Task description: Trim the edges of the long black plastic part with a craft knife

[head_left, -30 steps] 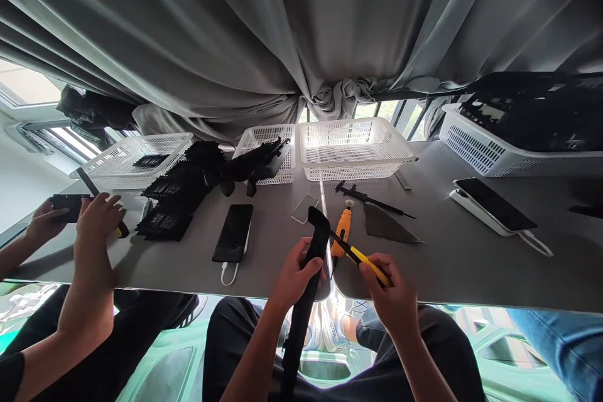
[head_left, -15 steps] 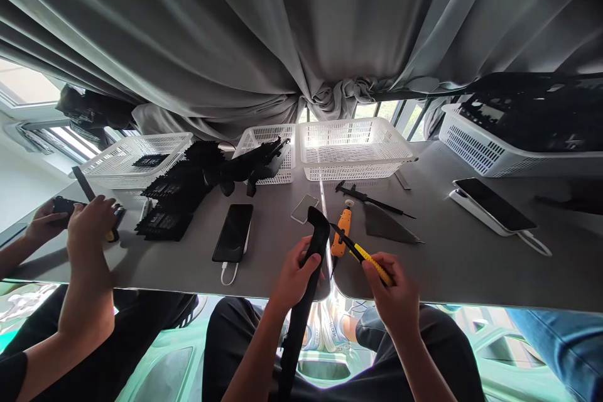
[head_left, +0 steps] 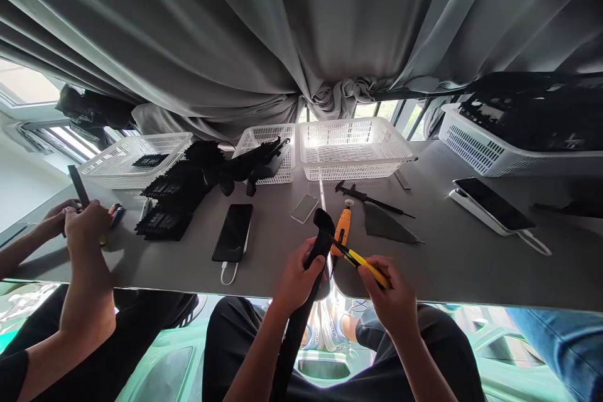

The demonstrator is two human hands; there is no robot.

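Black part [head_left: 298,330] faces yellow knife [head_left: 368,266]

Black pieces [head_left: 164,220] lie piled on the counter [head_left: 452,257] well left of the left hand [head_left: 298,273], a phone [head_left: 232,232] nearer it. That hand wraps the black part, bent end farthest out. An orange tool [head_left: 343,229] rests beyond the gap between the hands. The right hand [head_left: 390,286] pinches the yellow knife, its tip at the part near the bend; contact is hard to tell. Knife work looks under way; how much is done or left doesn't show
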